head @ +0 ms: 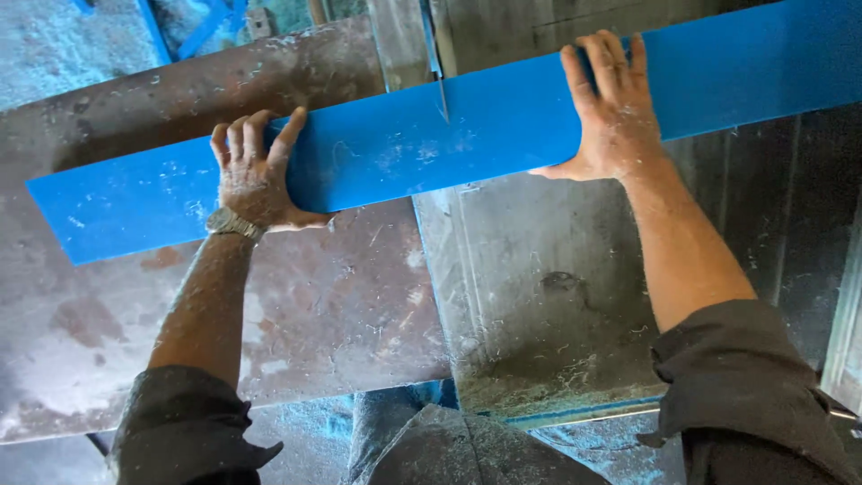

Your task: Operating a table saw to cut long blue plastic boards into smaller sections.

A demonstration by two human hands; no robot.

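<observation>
Rusty metal table (341,296) (shavings (557,373))

One head-worn camera looks steeply down, close over the hands (431,148) and saw table (539,296)

A long board (467,126) lies across the table (341,305), hands (one on each side) on it.
</observation>
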